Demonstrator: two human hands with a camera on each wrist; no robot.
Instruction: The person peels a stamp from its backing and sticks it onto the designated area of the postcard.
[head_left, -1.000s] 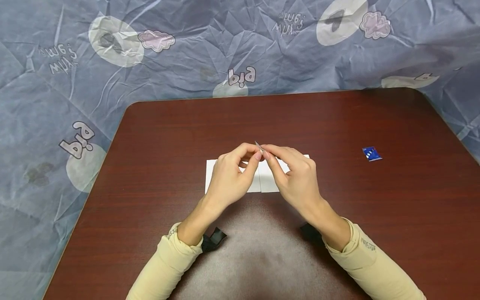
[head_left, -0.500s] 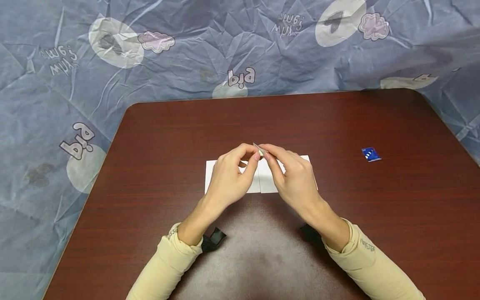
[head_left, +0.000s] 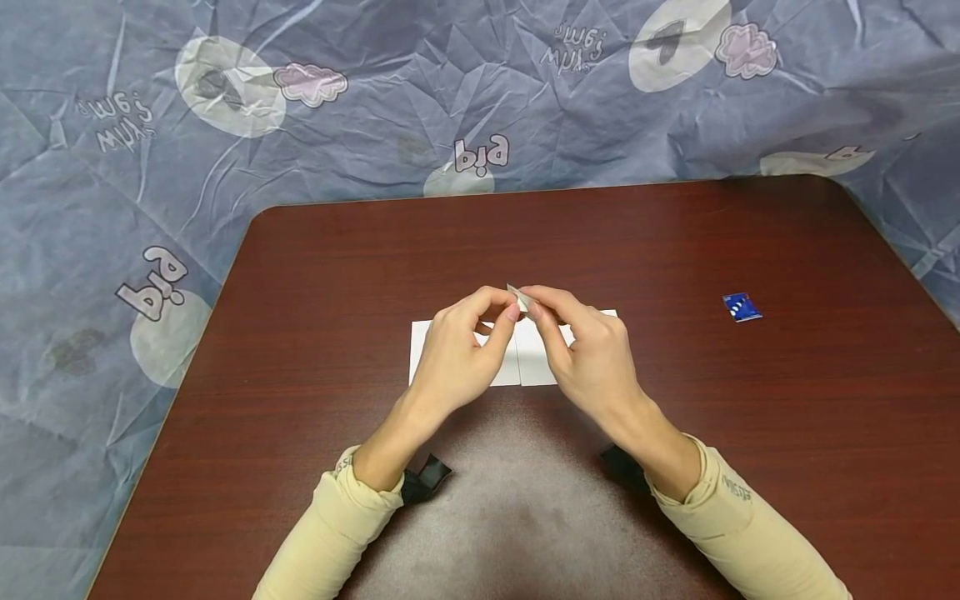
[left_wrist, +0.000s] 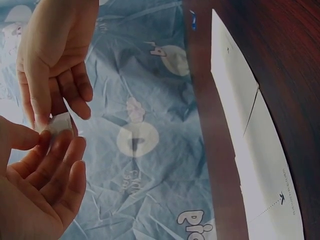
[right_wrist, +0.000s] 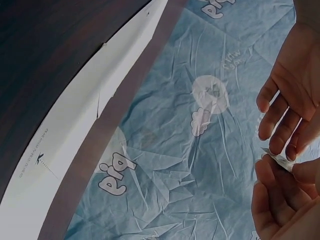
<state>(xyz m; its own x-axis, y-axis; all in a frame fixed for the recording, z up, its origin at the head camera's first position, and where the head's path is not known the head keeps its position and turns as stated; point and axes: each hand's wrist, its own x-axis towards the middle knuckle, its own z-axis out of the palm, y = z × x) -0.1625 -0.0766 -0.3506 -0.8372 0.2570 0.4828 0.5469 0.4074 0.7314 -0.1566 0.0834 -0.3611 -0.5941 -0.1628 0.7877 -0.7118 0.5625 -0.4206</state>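
Note:
Both hands meet above the white paper. Between the fingertips is a small, thin whitish piece, which looks flat and slightly folded; its exact kind is unclear. The left hand pinches its left side between thumb and index finger. From the other side, the right hand pinches it the same way. In the left wrist view the piece shows a pale, squarish face, while the right wrist view shows a creased edge of the piece. Fingers cover much of it.
The white paper, split by a line across its middle, bears small plane prints in the wrist views. A small blue packet lies on the brown table at the right. Behind the table hangs a patterned blue-grey cloth.
The held piece has turned from a thin edge to show more of its pale face. The right hand has shifted slightly; the left hand has hardly moved.

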